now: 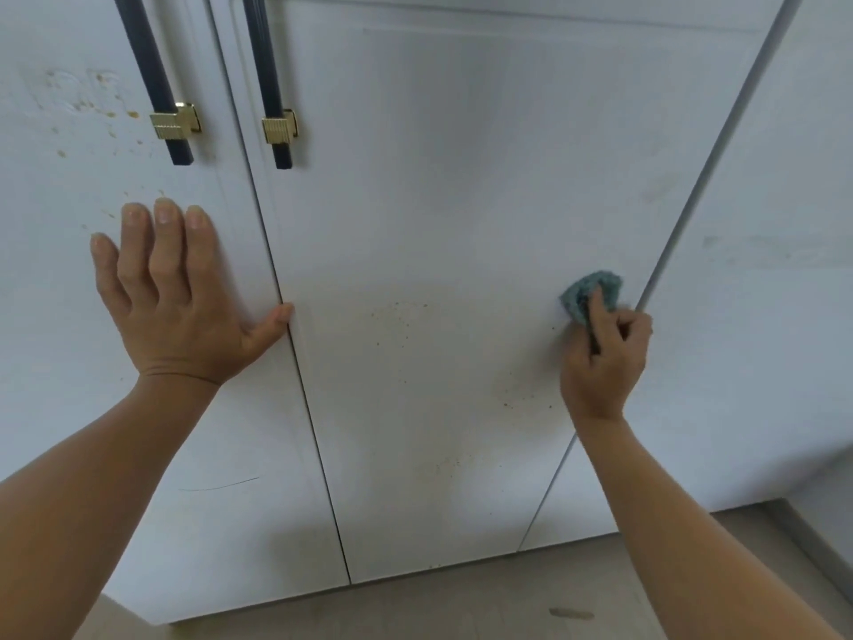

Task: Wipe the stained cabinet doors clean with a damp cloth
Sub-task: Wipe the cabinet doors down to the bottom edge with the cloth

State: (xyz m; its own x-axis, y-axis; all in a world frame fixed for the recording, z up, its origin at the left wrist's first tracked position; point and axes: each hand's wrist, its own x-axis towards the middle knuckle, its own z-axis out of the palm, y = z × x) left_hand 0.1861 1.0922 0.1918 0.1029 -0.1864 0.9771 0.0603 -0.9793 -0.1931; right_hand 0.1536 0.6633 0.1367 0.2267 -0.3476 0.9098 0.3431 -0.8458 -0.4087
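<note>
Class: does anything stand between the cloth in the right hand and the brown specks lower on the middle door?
Nothing visible does. The right hand holds the cloth against the middle door; the specks lie down-left on the same panel. The left hand rests on the left door, off that path.

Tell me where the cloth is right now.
Head view, right side: the blue cloth is bunched in the right hand, against the middle cabinet door near its right edge, above a patch of brown specks.
</note>
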